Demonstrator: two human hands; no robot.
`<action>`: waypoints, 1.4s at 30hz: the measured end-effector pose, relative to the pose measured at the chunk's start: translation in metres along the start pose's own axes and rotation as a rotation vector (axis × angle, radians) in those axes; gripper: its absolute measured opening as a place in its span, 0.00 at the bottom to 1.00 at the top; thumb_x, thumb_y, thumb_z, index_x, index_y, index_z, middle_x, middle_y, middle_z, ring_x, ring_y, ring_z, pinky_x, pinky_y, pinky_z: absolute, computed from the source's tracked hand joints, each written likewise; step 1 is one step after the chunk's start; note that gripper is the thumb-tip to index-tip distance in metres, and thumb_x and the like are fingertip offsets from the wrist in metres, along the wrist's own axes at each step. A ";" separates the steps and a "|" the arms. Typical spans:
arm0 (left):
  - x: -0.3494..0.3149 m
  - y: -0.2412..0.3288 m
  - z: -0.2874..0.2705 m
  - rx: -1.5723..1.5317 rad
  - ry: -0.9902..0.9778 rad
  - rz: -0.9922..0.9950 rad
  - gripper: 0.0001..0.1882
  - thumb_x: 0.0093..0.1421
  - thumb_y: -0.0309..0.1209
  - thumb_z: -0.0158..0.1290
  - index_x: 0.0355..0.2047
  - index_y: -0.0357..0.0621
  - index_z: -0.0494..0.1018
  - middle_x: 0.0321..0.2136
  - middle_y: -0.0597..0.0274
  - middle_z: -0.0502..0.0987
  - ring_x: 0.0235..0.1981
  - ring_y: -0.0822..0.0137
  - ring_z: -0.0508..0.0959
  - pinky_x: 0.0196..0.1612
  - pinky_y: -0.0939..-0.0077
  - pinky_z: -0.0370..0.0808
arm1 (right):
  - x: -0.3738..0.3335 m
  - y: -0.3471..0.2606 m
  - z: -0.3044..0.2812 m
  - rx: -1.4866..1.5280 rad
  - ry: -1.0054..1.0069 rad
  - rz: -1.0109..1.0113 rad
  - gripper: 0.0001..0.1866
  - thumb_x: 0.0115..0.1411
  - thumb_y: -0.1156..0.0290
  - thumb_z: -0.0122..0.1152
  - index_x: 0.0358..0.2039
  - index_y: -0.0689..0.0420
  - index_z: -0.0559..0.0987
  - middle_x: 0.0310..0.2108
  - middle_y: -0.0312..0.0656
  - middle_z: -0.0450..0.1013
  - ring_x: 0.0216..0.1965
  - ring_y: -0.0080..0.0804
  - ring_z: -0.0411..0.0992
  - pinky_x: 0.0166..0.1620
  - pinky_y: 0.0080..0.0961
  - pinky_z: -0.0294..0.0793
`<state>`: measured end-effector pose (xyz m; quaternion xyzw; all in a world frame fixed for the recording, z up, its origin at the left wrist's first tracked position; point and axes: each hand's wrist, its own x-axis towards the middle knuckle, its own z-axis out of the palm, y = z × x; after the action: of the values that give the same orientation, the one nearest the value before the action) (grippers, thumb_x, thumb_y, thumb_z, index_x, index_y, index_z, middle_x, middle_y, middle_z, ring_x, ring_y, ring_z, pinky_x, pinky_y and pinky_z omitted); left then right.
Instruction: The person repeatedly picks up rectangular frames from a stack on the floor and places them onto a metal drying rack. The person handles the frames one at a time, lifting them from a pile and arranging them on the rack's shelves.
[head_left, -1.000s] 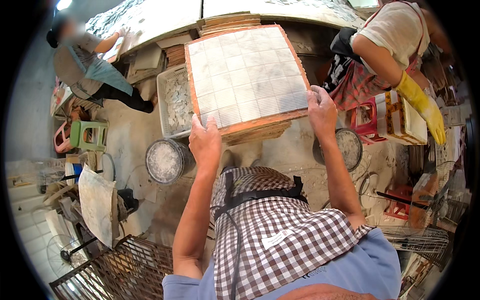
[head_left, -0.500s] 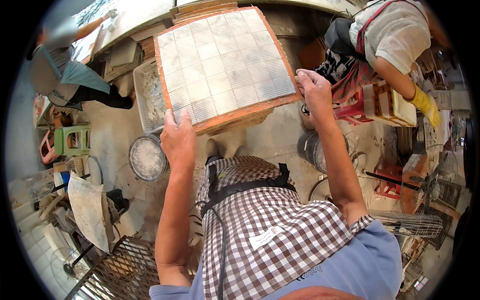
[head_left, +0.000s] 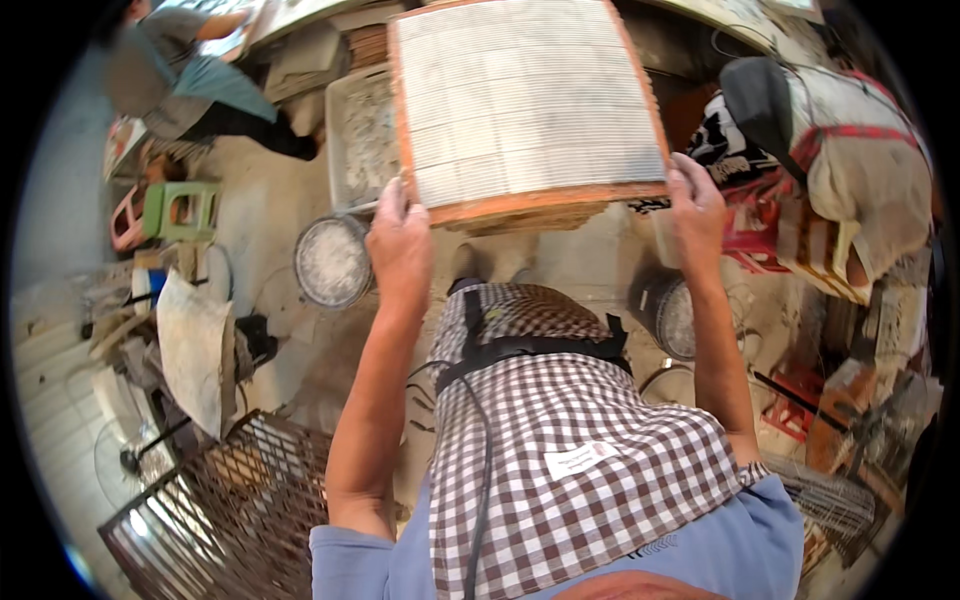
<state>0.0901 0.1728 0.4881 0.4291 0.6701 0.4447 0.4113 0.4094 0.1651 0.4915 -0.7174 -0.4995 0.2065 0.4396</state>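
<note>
A square board [head_left: 545,202] with a worn orange rim lies in front of me, held out over the floor. On top of it rests a whitish sheet of finely ribbed tiles [head_left: 530,100]. My left hand [head_left: 402,245] grips the board's near left corner, thumb at the rim. At the near right corner, my right hand [head_left: 697,205] pinches the edge. The fingers underneath the board are hidden on both sides. Below the near edge, a rough brownish layer [head_left: 545,218] shows.
A pale crate of fragments [head_left: 360,130] stands left of the board, with a round bucket of whitish material [head_left: 332,262] nearer. Another dark bucket [head_left: 675,315] sits at right. One person [head_left: 850,140] bends at the right; another [head_left: 190,80] stands far left by a green stool [head_left: 182,210].
The board, my hands and the surroundings have shifted rightward in view, and the board sits a little higher and straighter. At the right, the co-worker's yellow glove has gone out of sight.
</note>
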 end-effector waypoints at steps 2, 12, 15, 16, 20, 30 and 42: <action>0.000 0.004 -0.001 -0.041 -0.022 -0.054 0.25 0.56 0.22 0.39 0.55 0.27 0.59 0.52 0.42 0.67 0.53 0.57 0.69 0.55 0.72 0.63 | -0.003 -0.007 0.005 0.122 0.004 0.077 0.17 0.59 0.70 0.52 0.47 0.67 0.72 0.41 0.50 0.74 0.42 0.31 0.73 0.46 0.23 0.69; 0.014 0.019 0.001 -0.107 -0.085 -0.202 0.30 0.48 0.17 0.37 0.56 0.23 0.56 0.52 0.43 0.67 0.53 0.59 0.69 0.55 0.76 0.62 | 0.011 -0.007 0.009 0.194 0.017 0.184 0.19 0.57 0.69 0.57 0.45 0.70 0.73 0.38 0.47 0.75 0.39 0.28 0.73 0.43 0.19 0.68; 0.017 0.029 -0.002 -0.119 -0.108 -0.245 0.33 0.45 0.16 0.40 0.55 0.17 0.52 0.53 0.41 0.65 0.54 0.59 0.67 0.57 0.76 0.59 | 0.016 -0.007 0.001 0.309 -0.007 0.288 0.18 0.60 0.69 0.55 0.45 0.69 0.72 0.34 0.42 0.75 0.33 0.23 0.73 0.40 0.17 0.70; 0.017 0.036 -0.003 -0.095 -0.092 -0.258 0.32 0.45 0.16 0.40 0.54 0.17 0.54 0.51 0.42 0.67 0.52 0.59 0.68 0.56 0.76 0.60 | 0.018 -0.009 0.000 0.358 -0.016 0.302 0.18 0.59 0.69 0.56 0.45 0.69 0.73 0.34 0.42 0.75 0.33 0.23 0.73 0.39 0.17 0.71; 0.024 0.035 -0.001 -0.067 -0.139 -0.233 0.23 0.48 0.18 0.44 0.47 0.22 0.64 0.40 0.52 0.74 0.42 0.64 0.73 0.48 0.75 0.66 | 0.028 -0.010 -0.010 0.513 0.002 0.281 0.16 0.58 0.69 0.57 0.42 0.69 0.74 0.33 0.42 0.75 0.29 0.23 0.74 0.32 0.19 0.74; 0.055 0.061 -0.008 -0.355 -0.148 -0.504 0.15 0.58 0.35 0.48 0.41 0.37 0.69 0.33 0.59 0.73 0.33 0.66 0.72 0.38 0.73 0.71 | 0.093 0.004 -0.027 0.576 -0.375 0.597 0.18 0.61 0.56 0.51 0.29 0.61 0.75 0.23 0.36 0.72 0.19 0.20 0.68 0.22 0.17 0.68; 0.060 0.055 0.018 -0.601 -0.120 -0.423 0.20 0.63 0.38 0.43 0.46 0.33 0.66 0.40 0.53 0.73 0.40 0.62 0.75 0.45 0.68 0.72 | 0.106 -0.007 -0.004 0.746 -0.292 0.749 0.24 0.64 0.57 0.43 0.34 0.70 0.72 0.32 0.49 0.72 0.33 0.34 0.72 0.40 0.27 0.72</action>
<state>0.1005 0.2468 0.5253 0.1668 0.5583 0.5008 0.6401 0.4524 0.2598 0.5149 -0.6055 -0.1588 0.6092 0.4868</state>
